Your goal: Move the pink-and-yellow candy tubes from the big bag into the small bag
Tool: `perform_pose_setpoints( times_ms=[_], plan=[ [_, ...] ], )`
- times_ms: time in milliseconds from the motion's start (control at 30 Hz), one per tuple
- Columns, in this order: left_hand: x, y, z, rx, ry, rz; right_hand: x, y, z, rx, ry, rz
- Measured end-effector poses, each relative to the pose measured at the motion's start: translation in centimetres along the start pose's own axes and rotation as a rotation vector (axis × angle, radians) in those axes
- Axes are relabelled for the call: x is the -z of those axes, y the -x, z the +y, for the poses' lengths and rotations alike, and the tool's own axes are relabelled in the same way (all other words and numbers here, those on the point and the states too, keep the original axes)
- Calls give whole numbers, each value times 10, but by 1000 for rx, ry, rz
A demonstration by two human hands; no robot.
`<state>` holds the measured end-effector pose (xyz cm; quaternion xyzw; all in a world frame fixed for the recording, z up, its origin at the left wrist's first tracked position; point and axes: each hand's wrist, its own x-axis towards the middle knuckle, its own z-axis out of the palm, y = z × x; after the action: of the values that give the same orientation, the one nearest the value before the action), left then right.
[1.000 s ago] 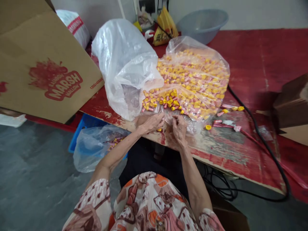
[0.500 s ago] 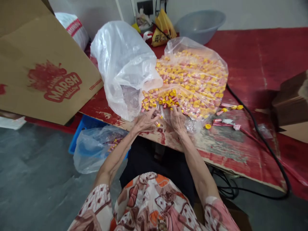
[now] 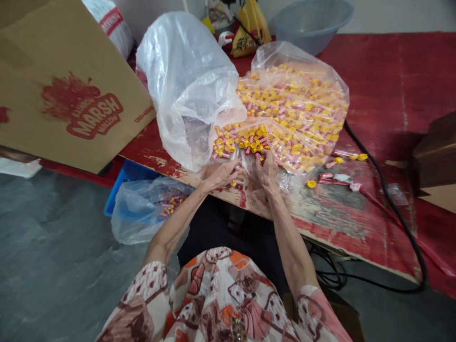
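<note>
R hand [image 3: 268, 175] is nearer the loose heap of sm. red-white cylinders and round yellow caps [image 3: 254, 142], which lies just beyond its fingertips, toward far edge of worn, red-painted wooden counter [image 3: 377, 85]. R fingers curl at heap's near side; can't make out if they grip a pc. L hand [image 3: 221, 175] is over counter's near edge, fingers bunched narrow; contents, if any, too small to tell. Pcs lie at mixed angles, no common long axis; one sm. yellow-and-red pc [image 3: 233, 183] just beside L hand, near-edge side. Heap is at mouth of big clear plastic bag [image 3: 265, 57], same pcs inside; its film covers heap's R flank. Tall translucent white plastic bag [image 3: 192, 71] hems in L side. Loose yellow cap [image 3: 311, 184] to R, not in the way.
</note>
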<state>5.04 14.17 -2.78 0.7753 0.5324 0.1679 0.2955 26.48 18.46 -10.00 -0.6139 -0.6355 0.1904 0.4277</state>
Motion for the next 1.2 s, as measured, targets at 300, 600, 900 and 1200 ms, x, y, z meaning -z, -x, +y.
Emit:
perform_pose_setpoints(
  times_ms=[300,600,900,1200],
  plan=[
    [7,2,-8,83,-46,65,-3,34,-16,89,-114,-176],
    [12,0,-5,82,-157,83,-3,36,-10,140,-133,-144],
    [1,3,-10,82,-92,165,-2,35,-21,75,-181,-14],
    [-10,9,-10,70,-125,229,-19,42,-18,111,-123,-132]
  ],
)
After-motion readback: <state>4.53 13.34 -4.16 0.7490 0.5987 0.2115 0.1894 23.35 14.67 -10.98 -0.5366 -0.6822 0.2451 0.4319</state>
